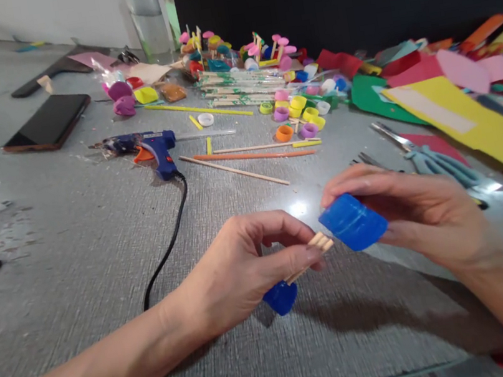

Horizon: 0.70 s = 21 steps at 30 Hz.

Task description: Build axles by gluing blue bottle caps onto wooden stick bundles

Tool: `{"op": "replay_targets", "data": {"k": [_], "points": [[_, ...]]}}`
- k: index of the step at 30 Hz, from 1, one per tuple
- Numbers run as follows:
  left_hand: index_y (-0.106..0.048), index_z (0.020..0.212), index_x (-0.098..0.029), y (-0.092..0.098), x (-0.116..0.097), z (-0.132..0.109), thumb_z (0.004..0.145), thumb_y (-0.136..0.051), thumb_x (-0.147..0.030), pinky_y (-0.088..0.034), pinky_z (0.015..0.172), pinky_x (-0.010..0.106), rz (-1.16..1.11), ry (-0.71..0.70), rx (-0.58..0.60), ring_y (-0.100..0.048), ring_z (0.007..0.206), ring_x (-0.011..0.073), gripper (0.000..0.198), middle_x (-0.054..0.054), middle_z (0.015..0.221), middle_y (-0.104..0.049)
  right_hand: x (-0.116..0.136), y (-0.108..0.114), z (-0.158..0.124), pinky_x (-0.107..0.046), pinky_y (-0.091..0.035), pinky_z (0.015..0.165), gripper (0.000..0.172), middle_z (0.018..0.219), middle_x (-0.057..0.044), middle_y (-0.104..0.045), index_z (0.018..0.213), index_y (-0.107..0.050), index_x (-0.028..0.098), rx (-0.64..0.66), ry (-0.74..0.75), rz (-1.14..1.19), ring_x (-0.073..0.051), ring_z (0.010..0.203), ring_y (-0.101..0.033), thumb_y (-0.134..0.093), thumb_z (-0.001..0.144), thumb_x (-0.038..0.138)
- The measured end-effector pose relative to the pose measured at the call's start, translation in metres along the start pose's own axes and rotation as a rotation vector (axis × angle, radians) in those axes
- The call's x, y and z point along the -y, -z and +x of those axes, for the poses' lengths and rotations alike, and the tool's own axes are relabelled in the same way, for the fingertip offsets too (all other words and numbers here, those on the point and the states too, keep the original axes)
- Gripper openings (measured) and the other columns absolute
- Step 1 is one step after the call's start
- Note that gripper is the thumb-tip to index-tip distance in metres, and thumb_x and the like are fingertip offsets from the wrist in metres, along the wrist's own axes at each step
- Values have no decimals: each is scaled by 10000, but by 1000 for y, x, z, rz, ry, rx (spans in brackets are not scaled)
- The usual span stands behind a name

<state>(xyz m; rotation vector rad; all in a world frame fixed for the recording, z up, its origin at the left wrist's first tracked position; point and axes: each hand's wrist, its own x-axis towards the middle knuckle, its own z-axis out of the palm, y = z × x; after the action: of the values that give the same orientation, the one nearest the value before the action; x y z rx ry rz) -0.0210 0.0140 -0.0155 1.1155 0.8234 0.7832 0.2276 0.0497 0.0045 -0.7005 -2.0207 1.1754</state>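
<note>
My left hand [248, 264] pinches a short pair of wooden sticks [311, 255] that has a blue bottle cap [280, 297] fixed at its lower end. My right hand [418, 214] grips a second blue bottle cap [353, 222] between thumb and fingers, right at the free tips of the sticks. Both hands hover just above the grey table [74, 240] near its front edge. Whether the cap touches the stick tips I cannot tell.
A blue glue gun [155, 149] lies to the left with its black cord [166, 251] running toward me. Loose sticks [234, 169], coloured caps [297, 115], scissors [421, 154], coloured foam sheets [467, 112], a phone [47, 122] and a bottle [146, 15] lie farther back.
</note>
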Motion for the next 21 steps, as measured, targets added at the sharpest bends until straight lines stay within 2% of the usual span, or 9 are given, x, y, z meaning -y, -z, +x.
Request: {"op": "replay_targets", "data": {"k": [9, 14, 21], "points": [[-791, 802, -195, -2, -6, 1, 837, -744, -237, -454, 644, 223, 7, 13, 18, -633, 702, 117, 72, 23, 767, -762, 4, 3, -2, -411, -533, 1023, 381, 1253, -35, -679, 1332, -716, 379, 33, -14, -73, -263, 1194, -597, -731, 964, 284], [-793, 821, -197, -2, -5, 0, 854, -730, -228, -459, 644, 219, 10, 11, 44, -640, 712, 116, 77, 18, 780, -763, 3, 6, -2, -365, -519, 1022, 406, 1273, -31, -675, 1354, -702, 354, 77, 12, -86, -241, 1210, -584, -709, 966, 233], [-784, 851, -181, 0, -8, 0, 857, -740, -206, -461, 669, 200, 45, 70, 69, -632, 726, 91, 51, -3, 793, -756, 2, 7, -2, -352, -528, 1029, 400, 1268, -21, -677, 1366, -692, 350, 91, 50, -134, -237, 1193, -599, -724, 973, 283]]}}
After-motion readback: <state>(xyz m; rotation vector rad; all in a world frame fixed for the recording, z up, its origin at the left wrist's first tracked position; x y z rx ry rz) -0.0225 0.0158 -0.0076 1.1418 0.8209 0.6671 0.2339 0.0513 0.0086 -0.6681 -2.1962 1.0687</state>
